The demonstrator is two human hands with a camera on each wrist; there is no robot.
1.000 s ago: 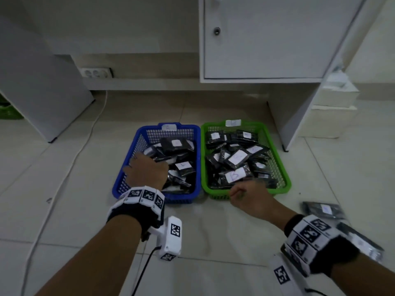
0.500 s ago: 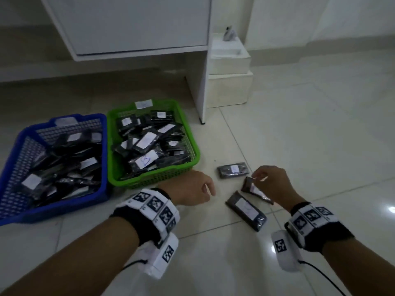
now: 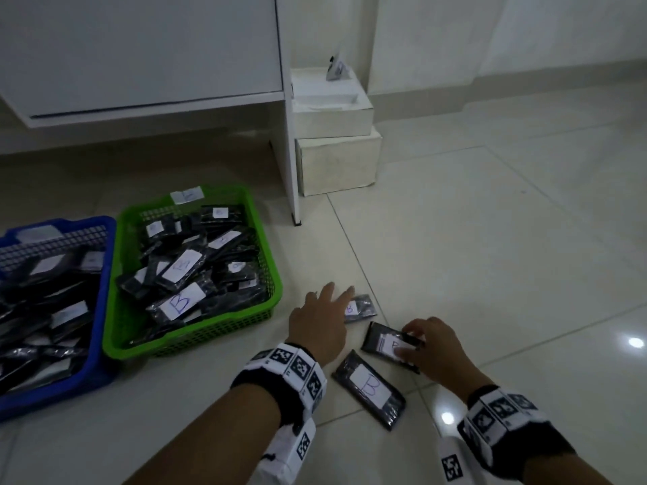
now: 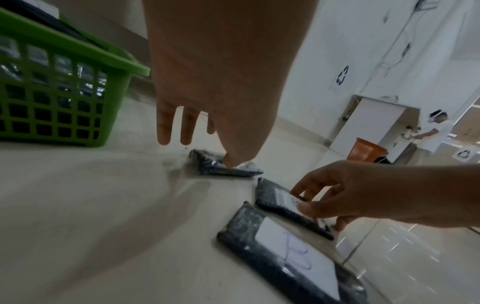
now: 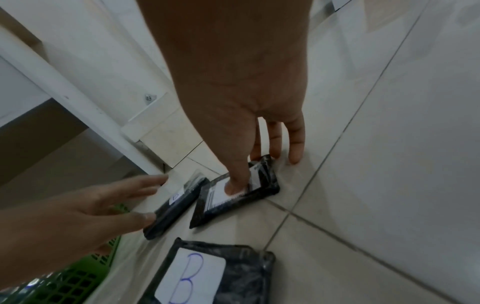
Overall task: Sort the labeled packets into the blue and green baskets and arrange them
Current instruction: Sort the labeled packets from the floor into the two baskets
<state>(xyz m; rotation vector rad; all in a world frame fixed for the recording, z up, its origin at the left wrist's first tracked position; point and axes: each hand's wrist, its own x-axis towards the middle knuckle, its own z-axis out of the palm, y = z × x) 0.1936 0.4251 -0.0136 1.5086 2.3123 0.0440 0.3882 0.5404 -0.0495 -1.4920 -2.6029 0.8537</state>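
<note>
Three black packets with white labels lie on the tile floor right of the green basket (image 3: 273, 285). My left hand (image 3: 332, 295) reaches over the far packet (image 3: 366, 306) with fingers spread and straight; in the left wrist view its thumb tip touches that packet (image 4: 223, 167). My right hand (image 3: 406, 344) pinches the middle packet (image 3: 380, 339), thumb on the label and fingers curled over its far edge (image 5: 213, 205). The near packet (image 3: 369, 388), marked B, lies untouched. The blue basket (image 3: 105, 239) and the green one both hold several packets.
A white cabinet leg (image 3: 292, 169) stands just behind the green basket, with stacked white boxes (image 3: 336, 159) beside it. Bare tile floor stretches to the right. Far off in the left wrist view are an orange bin (image 4: 365, 152) and a person (image 4: 436, 125).
The view has swung right from the baskets to the floor packets. My left hand has uncurled and stretched forward onto the far packet. My right hand has settled its grip on the middle packet.
</note>
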